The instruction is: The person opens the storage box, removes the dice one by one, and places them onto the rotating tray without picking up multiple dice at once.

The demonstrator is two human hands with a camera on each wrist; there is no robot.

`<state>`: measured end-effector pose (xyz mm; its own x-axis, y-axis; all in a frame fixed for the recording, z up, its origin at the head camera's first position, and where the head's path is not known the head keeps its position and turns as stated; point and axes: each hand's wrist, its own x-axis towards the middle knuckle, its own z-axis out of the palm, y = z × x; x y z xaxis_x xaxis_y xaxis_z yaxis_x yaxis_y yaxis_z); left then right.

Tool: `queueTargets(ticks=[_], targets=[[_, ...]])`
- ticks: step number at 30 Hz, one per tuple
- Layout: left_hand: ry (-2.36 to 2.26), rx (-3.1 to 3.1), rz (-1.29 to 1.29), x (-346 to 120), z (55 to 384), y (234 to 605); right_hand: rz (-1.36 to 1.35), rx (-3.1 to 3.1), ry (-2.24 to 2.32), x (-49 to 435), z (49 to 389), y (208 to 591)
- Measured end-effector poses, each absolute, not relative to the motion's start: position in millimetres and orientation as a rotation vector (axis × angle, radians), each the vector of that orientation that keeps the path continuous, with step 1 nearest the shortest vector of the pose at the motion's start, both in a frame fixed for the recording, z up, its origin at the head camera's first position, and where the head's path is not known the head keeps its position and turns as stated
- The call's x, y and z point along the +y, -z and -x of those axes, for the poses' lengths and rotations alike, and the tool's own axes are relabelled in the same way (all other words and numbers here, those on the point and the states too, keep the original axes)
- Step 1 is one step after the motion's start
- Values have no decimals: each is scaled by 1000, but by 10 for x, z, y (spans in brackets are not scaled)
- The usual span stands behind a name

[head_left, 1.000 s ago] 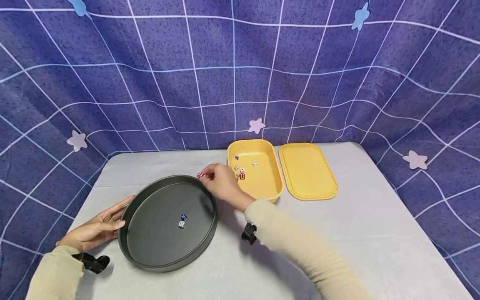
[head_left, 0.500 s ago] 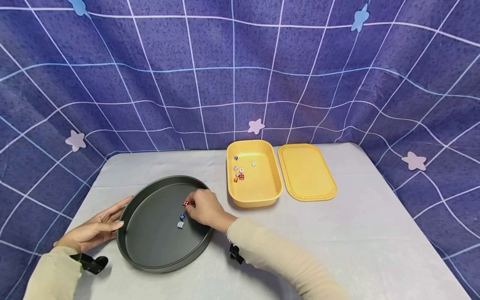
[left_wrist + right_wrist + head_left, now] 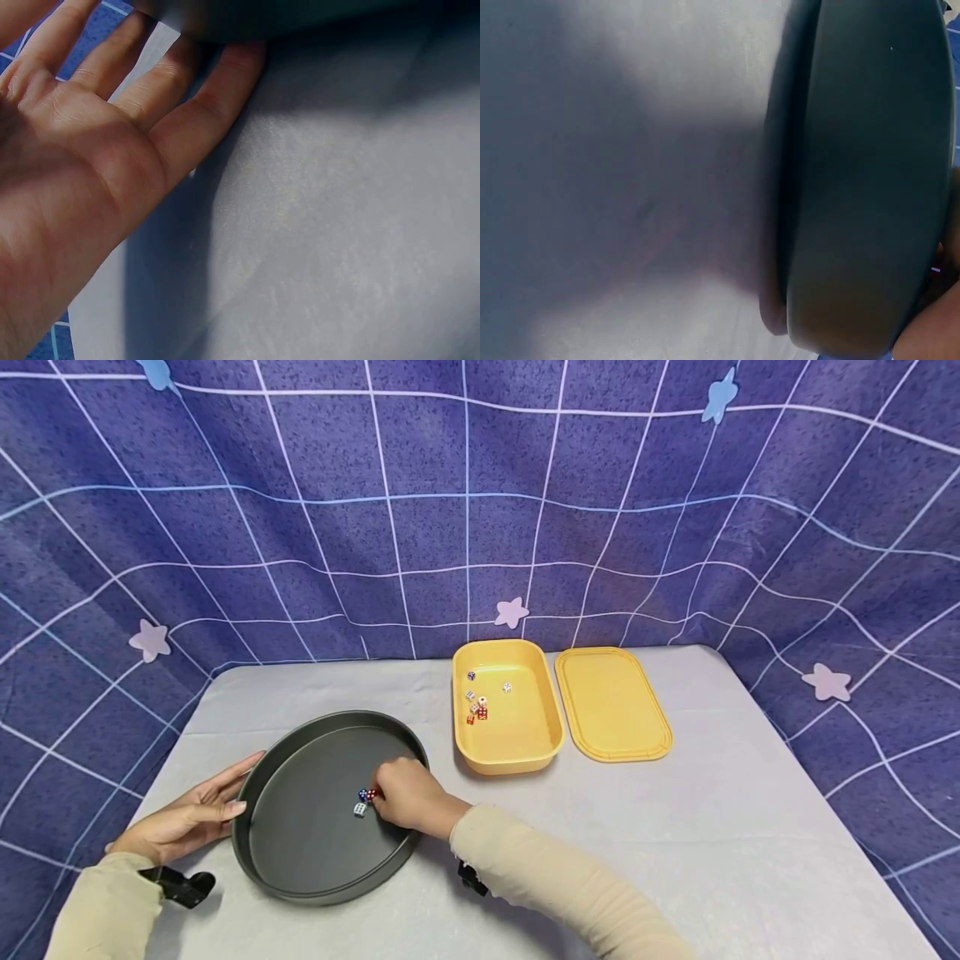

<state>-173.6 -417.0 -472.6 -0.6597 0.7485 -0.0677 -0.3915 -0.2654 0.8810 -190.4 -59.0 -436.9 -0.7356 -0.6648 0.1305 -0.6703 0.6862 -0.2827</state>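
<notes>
Right hand (image 3: 408,795) had just carried red die (image 3: 371,795) in from far rim of dark round pan (image 3: 307,835) and lowered it among dice there. Fingers curled, red die pinched at tips, apparently not yet released. Blue die (image 3: 363,795) sat just past fingertips, contact with red die unclear; white die (image 3: 360,810) near both. Judged: third die nearly placed. Left hand (image 3: 187,820), unmoved, held pan's rim opposite right hand. More dice (image 3: 482,713) lay in yellow box (image 3: 528,735), beyond right hand, rightward.

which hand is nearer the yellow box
Right. The right hand is over the pan, left of the yellow box; the left hand is farther left, at the pan's left edge.
</notes>
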Motion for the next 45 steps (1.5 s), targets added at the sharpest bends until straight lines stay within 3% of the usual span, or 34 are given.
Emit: queueTargets(ticks=[10, 18, 30, 38, 45], targets=[[-1980, 1264, -471, -4178, 1733, 4740, -1130, -2861, -395, -619, 1874, 4392], [-1990, 1252, -474, -4161, 1729, 4722, -1044, -2909, -763, -523, 2015, 4220], [-1988, 1228, -498, -4151, 1719, 4703, -655, -2771, -1198, 34, 2561, 3882], [-1971, 1250, -472, -4167, 1733, 4716, -252, -2727, -1408, 466, 2836, 4068], [-1980, 1259, -475, -4172, 1728, 4725, -71, -2794, -1378, 618, 2919, 4326]])
